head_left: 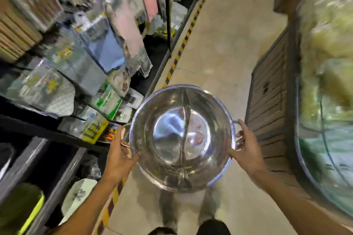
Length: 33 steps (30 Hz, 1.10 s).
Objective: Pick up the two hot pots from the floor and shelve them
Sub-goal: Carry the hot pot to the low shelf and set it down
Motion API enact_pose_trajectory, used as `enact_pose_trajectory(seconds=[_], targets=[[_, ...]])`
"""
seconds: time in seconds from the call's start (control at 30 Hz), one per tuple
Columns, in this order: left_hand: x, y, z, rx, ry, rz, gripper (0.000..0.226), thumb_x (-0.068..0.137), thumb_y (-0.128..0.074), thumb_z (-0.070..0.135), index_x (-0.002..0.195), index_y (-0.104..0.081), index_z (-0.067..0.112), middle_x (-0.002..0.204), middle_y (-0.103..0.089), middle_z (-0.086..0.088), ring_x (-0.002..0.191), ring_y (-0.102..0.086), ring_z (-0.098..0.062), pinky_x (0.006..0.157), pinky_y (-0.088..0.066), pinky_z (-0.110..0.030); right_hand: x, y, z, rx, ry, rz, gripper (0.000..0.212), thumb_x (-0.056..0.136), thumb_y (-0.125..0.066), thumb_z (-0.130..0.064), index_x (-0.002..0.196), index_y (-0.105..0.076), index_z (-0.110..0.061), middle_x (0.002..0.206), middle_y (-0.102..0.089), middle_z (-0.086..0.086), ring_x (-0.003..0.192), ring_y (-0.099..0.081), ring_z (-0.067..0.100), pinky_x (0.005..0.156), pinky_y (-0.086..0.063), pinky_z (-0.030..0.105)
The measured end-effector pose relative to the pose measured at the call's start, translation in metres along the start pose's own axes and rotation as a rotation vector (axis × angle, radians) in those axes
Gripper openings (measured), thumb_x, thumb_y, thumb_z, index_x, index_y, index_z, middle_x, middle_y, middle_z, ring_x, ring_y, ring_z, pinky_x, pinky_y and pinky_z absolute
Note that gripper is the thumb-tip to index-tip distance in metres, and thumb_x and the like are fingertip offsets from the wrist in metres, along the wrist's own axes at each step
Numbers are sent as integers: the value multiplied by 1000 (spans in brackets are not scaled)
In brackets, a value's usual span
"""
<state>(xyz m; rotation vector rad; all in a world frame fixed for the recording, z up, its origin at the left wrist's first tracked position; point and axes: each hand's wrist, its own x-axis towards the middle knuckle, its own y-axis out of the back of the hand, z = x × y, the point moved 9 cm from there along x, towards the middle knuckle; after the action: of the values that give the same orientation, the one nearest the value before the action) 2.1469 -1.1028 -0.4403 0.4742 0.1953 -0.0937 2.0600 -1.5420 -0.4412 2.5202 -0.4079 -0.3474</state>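
A shiny steel hot pot (181,137) with a curved divider down its middle hangs in the air above the aisle floor, its open top facing me. A second steel rim shows beneath it, so the pots seem nested, though I cannot tell for sure. My left hand (119,155) grips the left handle and rim. My right hand (246,147) holds the right handle. Both arms reach in from the bottom of the view.
Dark shelving (57,133) packed with packaged goods lines the left, with a white plate (78,196) low down. A yellow-black striped strip (183,42) edges the beige floor (219,47). A wooden-slatted counter (267,101) and curved glass case (324,120) stand on the right. My feet show below.
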Motion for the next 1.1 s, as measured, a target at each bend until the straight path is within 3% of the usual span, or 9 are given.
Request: enact_pose_trajectory(seconds=[0.13,0.23,0.3,0.7,0.8,0.9,0.93,1.03,1.1], targets=[[-20,17,43,-24,-52,16,111,69,-90,27,155,-21,34,143,-52,-15,119,-62,-21,90,-56,-37,-20,31,-30,63,27,44,104,66,-93,-27,149,-33,-49,104,-51,-4,82,-55,19,71,-58,45],[-23,18,69,-60,-164,15,105,73,-86,13,153,-20,28,146,-40,10,113,-43,30,82,-41,3,-25,48,-44,39,88,37,100,67,-89,-40,148,-30,-51,103,-52,-4,80,-55,7,65,-55,34],[-27,17,74,-59,-143,13,106,73,-87,13,155,-22,27,139,-37,17,93,-42,39,73,-35,9,-22,59,-51,22,115,22,99,69,-85,-49,150,-29,-47,99,-52,-5,79,-56,5,60,-53,25],[-148,50,63,24,101,436,112,71,-88,21,158,-17,25,99,-53,21,74,-61,3,70,-56,-22,27,21,-101,5,367,-286,91,76,-84,-38,151,-33,-40,101,-52,-1,75,-58,6,59,-49,14],[-202,62,49,45,171,569,111,74,-86,24,158,-15,26,100,-43,32,79,-54,22,67,-45,-9,23,-18,-116,12,407,-423,92,77,-85,-35,152,-32,-36,101,-55,0,76,-60,5,58,-49,16],[-264,77,32,8,245,690,110,73,-86,21,158,-16,24,118,-58,12,83,-60,-6,73,-54,-22,5,-66,-138,-20,473,-564,93,74,-86,-38,151,-34,-38,102,-59,4,78,-62,6,59,-51,17],[-286,82,25,10,273,726,109,73,-86,18,158,-18,23,117,-61,1,82,-60,-17,72,-55,-27,-4,-83,-147,-16,486,-616,96,70,-88,-42,150,-35,-37,104,-60,5,80,-63,6,60,-52,17],[-368,93,7,-3,345,885,107,74,-86,14,157,-20,19,109,-58,10,78,-59,2,64,-51,-17,-48,-130,-178,3,581,-740,102,66,-86,-53,152,-35,-34,126,-61,6,104,-63,9,75,-57,24],[-424,98,-2,-24,394,981,104,74,-86,16,157,-23,18,115,-61,2,86,-62,-7,73,-55,-33,-86,-158,-201,-2,651,-808,99,69,-87,-50,151,-34,-37,141,-56,-3,121,-55,13,88,-56,30]])
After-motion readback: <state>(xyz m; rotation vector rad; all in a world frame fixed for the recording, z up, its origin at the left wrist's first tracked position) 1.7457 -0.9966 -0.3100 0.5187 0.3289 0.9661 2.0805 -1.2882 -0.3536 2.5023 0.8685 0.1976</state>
